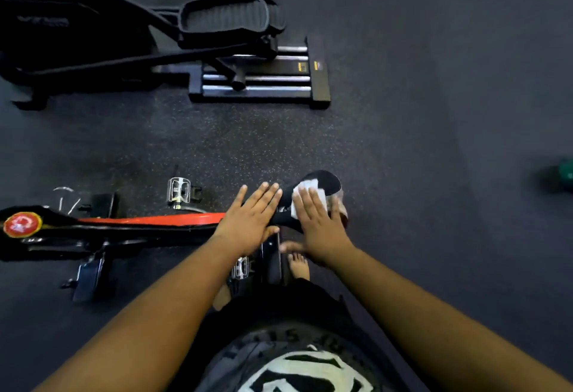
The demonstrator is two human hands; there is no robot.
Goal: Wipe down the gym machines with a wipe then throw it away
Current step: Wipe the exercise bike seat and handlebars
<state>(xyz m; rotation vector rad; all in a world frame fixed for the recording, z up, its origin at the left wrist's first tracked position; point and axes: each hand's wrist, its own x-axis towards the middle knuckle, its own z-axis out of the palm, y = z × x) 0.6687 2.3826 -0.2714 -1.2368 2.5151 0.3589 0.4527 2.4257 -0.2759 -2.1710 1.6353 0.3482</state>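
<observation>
Looking down from my head camera, I see both my forearms reaching to an exercise bike (148, 224) lying across the lower left of the frame, its red and black frame running toward centre. My right hand (319, 224), fingers straight and flat, presses a white wipe (305, 188) onto the black bike saddle (325, 182) just right of centre. My left hand (251, 221) lies flat and open beside it, fingers straight, resting on the saddle's narrow end and gripping nothing. Silver pedals (179, 190) show left of the hands. An elliptical trainer (229, 38) fills the upper left, on dark speckled gym flooring (418, 112). My bare foot (299, 266) stands under the saddle. Risk, as I judge it: the wipe is only pinned by flat fingers, so a fast stroke could bunch it or slide it off the saddle's edge onto the floor.
</observation>
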